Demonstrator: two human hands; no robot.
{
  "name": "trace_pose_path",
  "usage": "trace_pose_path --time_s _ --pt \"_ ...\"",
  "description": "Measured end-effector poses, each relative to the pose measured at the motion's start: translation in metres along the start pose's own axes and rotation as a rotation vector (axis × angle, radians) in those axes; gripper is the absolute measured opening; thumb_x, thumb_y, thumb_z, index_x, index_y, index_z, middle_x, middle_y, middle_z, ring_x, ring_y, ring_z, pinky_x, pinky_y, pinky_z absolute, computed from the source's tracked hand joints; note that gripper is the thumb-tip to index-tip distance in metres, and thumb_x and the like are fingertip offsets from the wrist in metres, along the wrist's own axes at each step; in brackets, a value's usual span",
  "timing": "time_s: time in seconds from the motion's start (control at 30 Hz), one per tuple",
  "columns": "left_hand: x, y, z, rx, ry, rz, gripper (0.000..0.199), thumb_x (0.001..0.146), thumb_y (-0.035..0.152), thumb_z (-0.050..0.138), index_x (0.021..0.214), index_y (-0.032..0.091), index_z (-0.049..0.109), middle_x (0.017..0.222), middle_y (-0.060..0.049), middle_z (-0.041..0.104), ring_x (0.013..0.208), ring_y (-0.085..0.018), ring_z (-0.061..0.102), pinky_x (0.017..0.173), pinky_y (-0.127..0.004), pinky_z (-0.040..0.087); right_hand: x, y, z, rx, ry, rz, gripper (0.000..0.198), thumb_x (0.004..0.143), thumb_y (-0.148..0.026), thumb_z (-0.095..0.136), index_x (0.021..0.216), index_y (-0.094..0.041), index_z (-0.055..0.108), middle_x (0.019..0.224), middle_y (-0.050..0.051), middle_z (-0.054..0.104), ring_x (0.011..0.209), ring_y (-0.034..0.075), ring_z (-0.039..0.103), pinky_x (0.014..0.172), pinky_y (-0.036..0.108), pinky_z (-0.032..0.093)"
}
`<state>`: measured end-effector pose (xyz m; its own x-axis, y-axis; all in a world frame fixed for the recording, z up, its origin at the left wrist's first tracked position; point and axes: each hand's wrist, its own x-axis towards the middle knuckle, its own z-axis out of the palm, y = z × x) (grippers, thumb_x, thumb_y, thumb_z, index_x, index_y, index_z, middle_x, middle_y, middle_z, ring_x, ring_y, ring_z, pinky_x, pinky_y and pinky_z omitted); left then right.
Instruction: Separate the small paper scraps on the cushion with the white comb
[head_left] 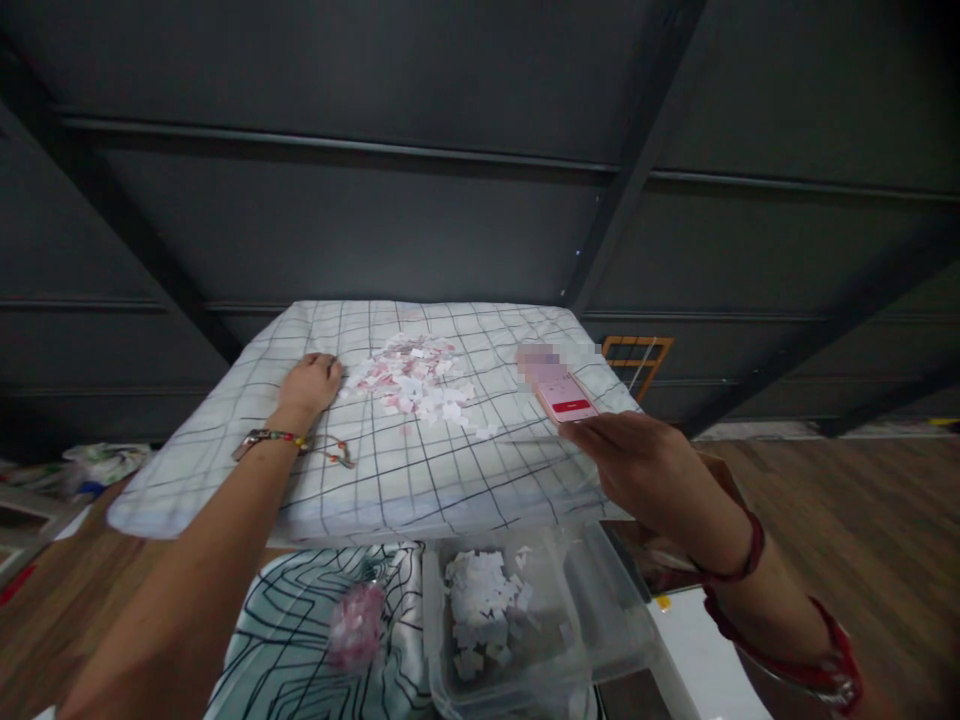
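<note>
My right hand (637,460) grips the lower end of a smartphone (568,398), held up over the right side of the covered table. Its lit pink screen has a red bar near the bottom, and the upper part is blurred out. On the checked white cloth (405,490), my left hand (309,385) rests palm down, fingers slightly bent and nothing visible in them. Just right of those fingers lies a loose pile of small white and pinkish paper pieces (416,380). A beaded bracelet (274,438) circles my left wrist, its cord end trailing over the cloth.
Nearer me stands a clear plastic box (442,665) holding many white paper pieces (484,600). Left of it, a clear bag with pink contents (356,625) lies on patterned green fabric (277,610). A dark panelled wall (390,220) rises behind the table; wooden floor (862,510) shows at right.
</note>
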<state>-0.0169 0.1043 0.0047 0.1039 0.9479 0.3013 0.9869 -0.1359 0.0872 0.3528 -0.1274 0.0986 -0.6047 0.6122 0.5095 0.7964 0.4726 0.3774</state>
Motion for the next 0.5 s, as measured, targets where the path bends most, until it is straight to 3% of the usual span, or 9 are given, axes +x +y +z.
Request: trace_pose_path --time_s 0.27,0.5 --pt "-0.001 0.002 -0.003 0.014 -0.027 -0.020 0.045 0.086 0.032 0.028 0.109 0.009 0.060 0.113 -0.018 0.061 0.107 -0.028 0.056 0.092 -0.038 0.045 0.002 -0.003 -0.009 0.006 -0.006 0.019 0.034 0.071 0.005 0.039 0.086 -0.012 0.063 0.072 0.006 0.067 0.059 0.015 0.056 0.057 0.029 0.045" --pt "-0.001 0.001 -0.001 -0.018 -0.008 -0.002 0.043 0.085 0.030 0.029 0.108 0.010 0.060 0.112 -0.017 0.062 0.110 -0.028 0.054 0.094 -0.038 0.044 0.008 -0.026 -0.012 0.105 -0.002 0.021 0.034 0.072 0.005 0.038 0.090 -0.011 0.062 0.074 0.006 0.067 0.060 0.014 0.056 0.057 0.028 0.045"
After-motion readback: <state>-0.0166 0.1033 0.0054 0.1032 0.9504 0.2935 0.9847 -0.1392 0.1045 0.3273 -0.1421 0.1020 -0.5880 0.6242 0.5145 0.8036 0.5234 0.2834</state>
